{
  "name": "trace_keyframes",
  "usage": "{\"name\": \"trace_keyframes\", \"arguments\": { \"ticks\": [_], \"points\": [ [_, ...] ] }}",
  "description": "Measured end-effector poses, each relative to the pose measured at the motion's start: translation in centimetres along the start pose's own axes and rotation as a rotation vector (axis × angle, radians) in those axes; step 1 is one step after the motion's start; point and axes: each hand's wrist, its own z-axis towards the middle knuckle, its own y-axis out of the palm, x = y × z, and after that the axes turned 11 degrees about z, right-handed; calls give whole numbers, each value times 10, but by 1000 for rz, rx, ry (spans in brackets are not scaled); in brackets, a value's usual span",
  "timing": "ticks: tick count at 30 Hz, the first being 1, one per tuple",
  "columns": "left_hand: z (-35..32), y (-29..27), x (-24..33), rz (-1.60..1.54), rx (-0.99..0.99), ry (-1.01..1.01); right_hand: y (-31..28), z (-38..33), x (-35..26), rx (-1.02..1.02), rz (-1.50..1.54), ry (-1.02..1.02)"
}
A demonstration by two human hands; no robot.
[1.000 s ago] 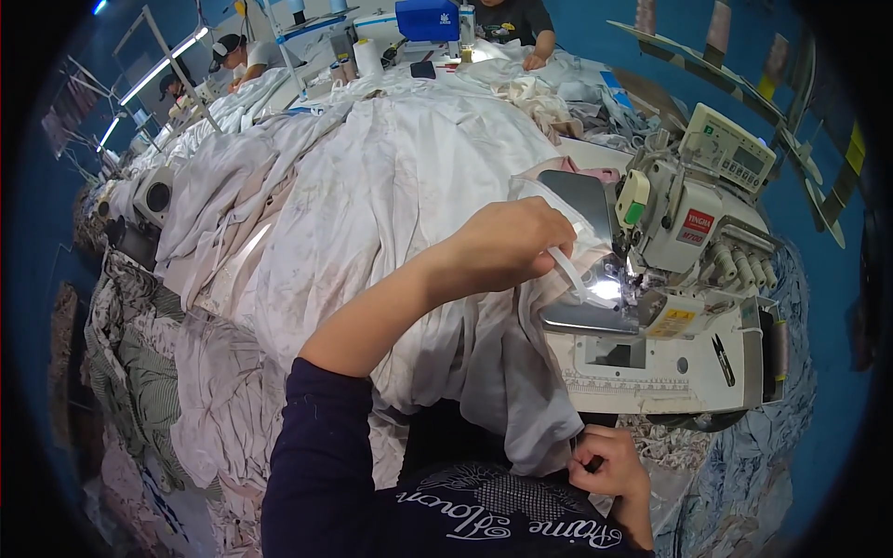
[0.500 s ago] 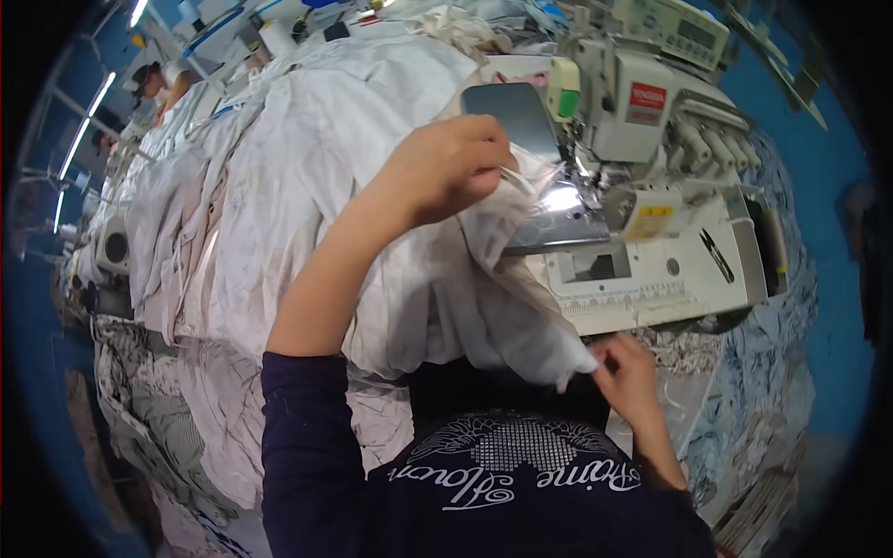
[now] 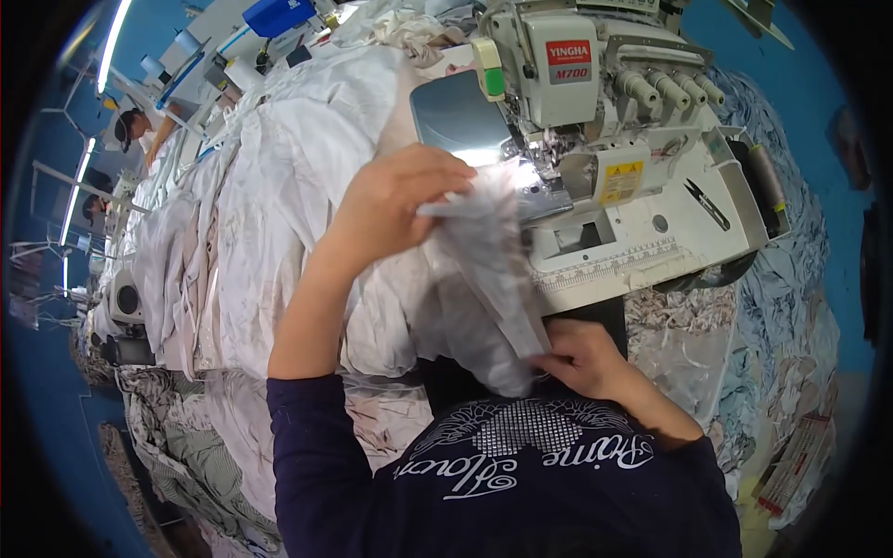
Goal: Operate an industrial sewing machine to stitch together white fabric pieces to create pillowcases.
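Observation:
Thin white fabric hangs stretched between my two hands, in front of the sewing machine. My left hand pinches its upper edge, left of the needle area. Lower down, by my lap, my right hand grips the fabric's lower corner between thumb and fingers. The cloth's top right part reaches close to the presser foot area; whether it lies under the foot I cannot tell. Behind my left hand the shiny metal plate of the machine shows.
A large heap of white cloth covers the table to the left. Black thread snips lie on the machine bed. A thread cone stands at its right end. Patterned fabric is piled at the right. Another person sits far left.
My left hand has shifted left and a little down, drawing the fabric back from the needle area. My right hand has moved left with the lower corner. The view has turned slightly.

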Motion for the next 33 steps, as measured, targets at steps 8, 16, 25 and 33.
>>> {"name": "trace_keyframes", "arguments": {
  "ticks": [8,16,25,33],
  "points": [
    [-1,0,50,222,-124,5,-21,-1,-1,-313,227,303],
    [9,15,52,134,-87,-58,-11,51,-19,288,764,661],
    [17,20,53,146,-116,-21,-23,26,-5,350,810,566],
    [20,27,55,231,-69,0,-36,28,-2,346,655,544]
  ]
}}
